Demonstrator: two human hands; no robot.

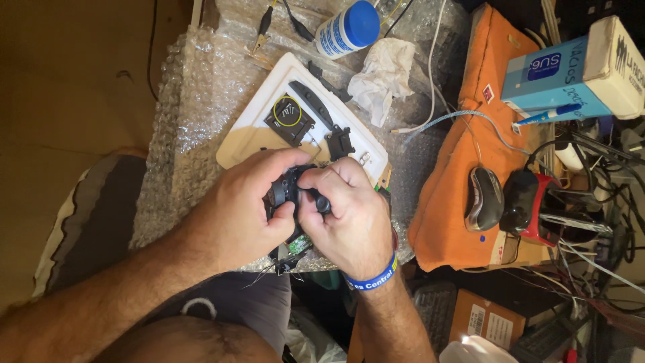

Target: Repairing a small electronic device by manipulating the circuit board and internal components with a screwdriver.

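Closest to the camera, both forearms reach forward over the person's lap, and a blue wristband [371, 279] circles the right wrist. Just beyond, the left hand [245, 208] and the right hand [349, 215] meet over the near edge of a sheet of bubble wrap [195, 94]. Between them sits a small black device [290, 191], dark and rounded, mostly hidden by the fingers. The left hand is curled around its left side, thumb pressed against it; the right hand is closed on its right side, fingertips pinching a small black knob-like part. Under the hands, a bit of green circuit board [299, 243] with thin wires pokes out.

Farther on, a white tray [269, 87] lies on the bubble wrap and carries several loose black plastic parts [290, 115], one with a yellow ring on it. Past the tray lie a crumpled white tissue [383, 74] and a white bottle with a blue cap [346, 28] on its side. Off to the right, well apart from the hands, a grey computer mouse [484, 198] rests on an orange cloth [457, 134], with a blue and white box [578, 70] beyond it.
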